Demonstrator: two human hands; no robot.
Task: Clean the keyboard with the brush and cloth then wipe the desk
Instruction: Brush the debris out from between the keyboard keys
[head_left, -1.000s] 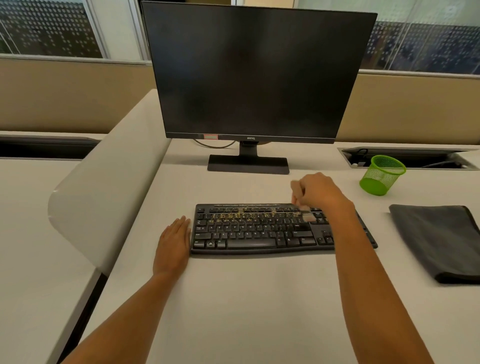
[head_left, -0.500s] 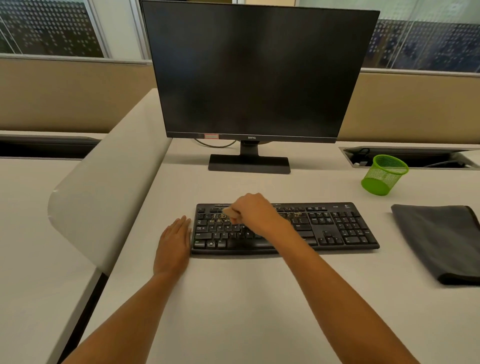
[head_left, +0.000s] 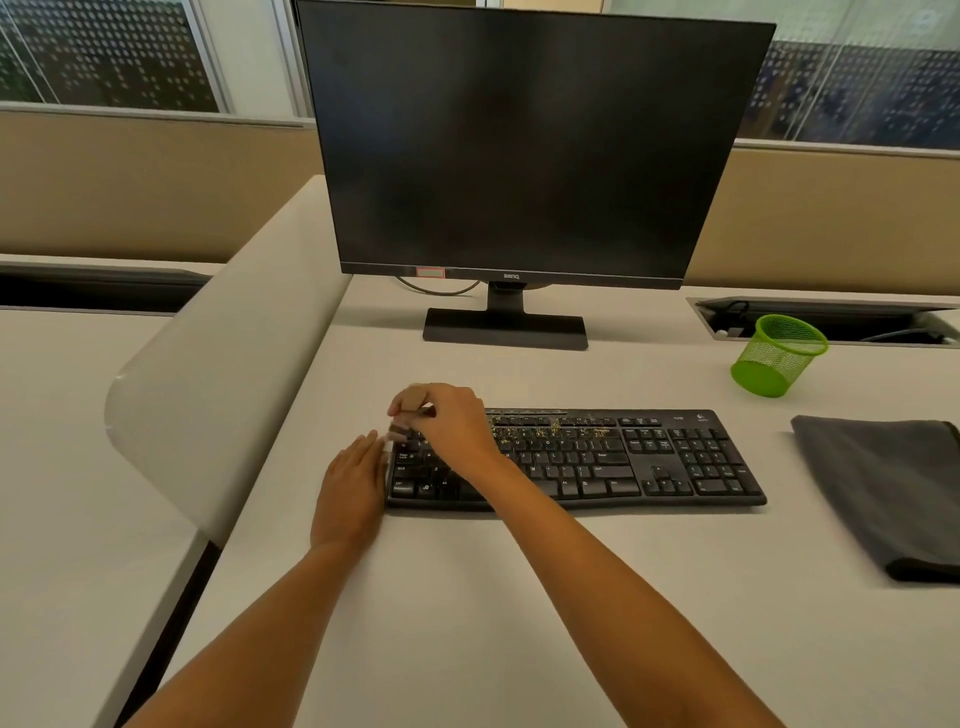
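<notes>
Head view: brush (head_left: 400, 430) now at left end of keyboard (head_left: 597, 460)

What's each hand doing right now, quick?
Left hand: open, flat on the desk beside the keyboard.
Right hand: closed on the brush, over the keyboard's left end.

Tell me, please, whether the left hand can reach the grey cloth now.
Probably not: the left hand rests by the keyboard's left end, the cloth lies beyond its right end, and the right arm crosses between.
</notes>
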